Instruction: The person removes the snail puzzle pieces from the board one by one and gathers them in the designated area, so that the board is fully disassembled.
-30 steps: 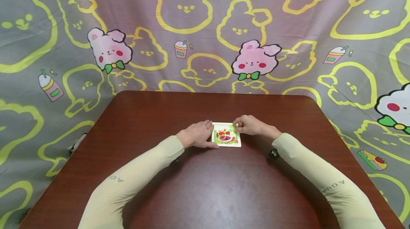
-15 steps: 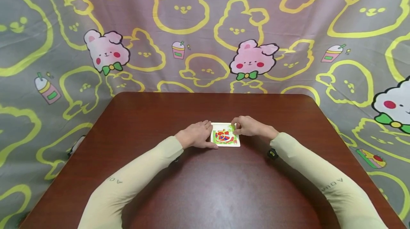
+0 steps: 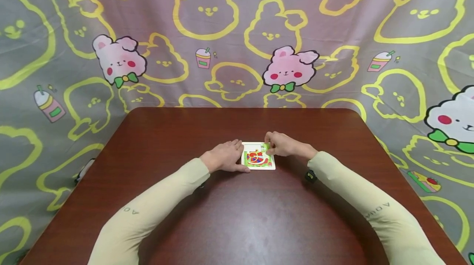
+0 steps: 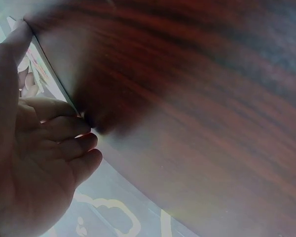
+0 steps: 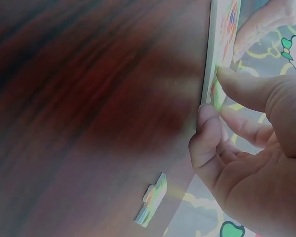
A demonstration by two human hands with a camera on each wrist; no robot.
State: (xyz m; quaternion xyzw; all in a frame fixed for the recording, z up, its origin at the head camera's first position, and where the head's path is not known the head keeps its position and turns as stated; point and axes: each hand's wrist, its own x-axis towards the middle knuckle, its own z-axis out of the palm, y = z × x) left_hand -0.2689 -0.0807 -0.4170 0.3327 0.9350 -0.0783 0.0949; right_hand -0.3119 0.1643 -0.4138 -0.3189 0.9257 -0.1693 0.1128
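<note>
A flat, white-framed jigsaw puzzle (image 3: 258,168) with a red, blue and green picture lies on the table. Its upper part is plain white in the head view. My left hand (image 3: 226,156) holds it from the left side, fingers straight along that edge and thumb at the near corner. At the far right corner, my right hand (image 3: 284,145) has bent fingers and thumb about a green puzzle piece (image 5: 217,96), right at the board's surface. The right wrist view shows the other fingers curled at the frame's edge. The fingers partly hide that corner.
A loose puzzle piece (image 5: 153,200) lies on the table beyond the right hand, hidden in the head view. The brown table (image 3: 240,215) reaches back to a patterned curtain (image 3: 222,51). A small black device (image 3: 310,175) is worn at the right wrist.
The right fingers shift slightly at the puzzle's far right corner. The left hand keeps its place at the left edge. The whole head view drifts a little to the left.
</note>
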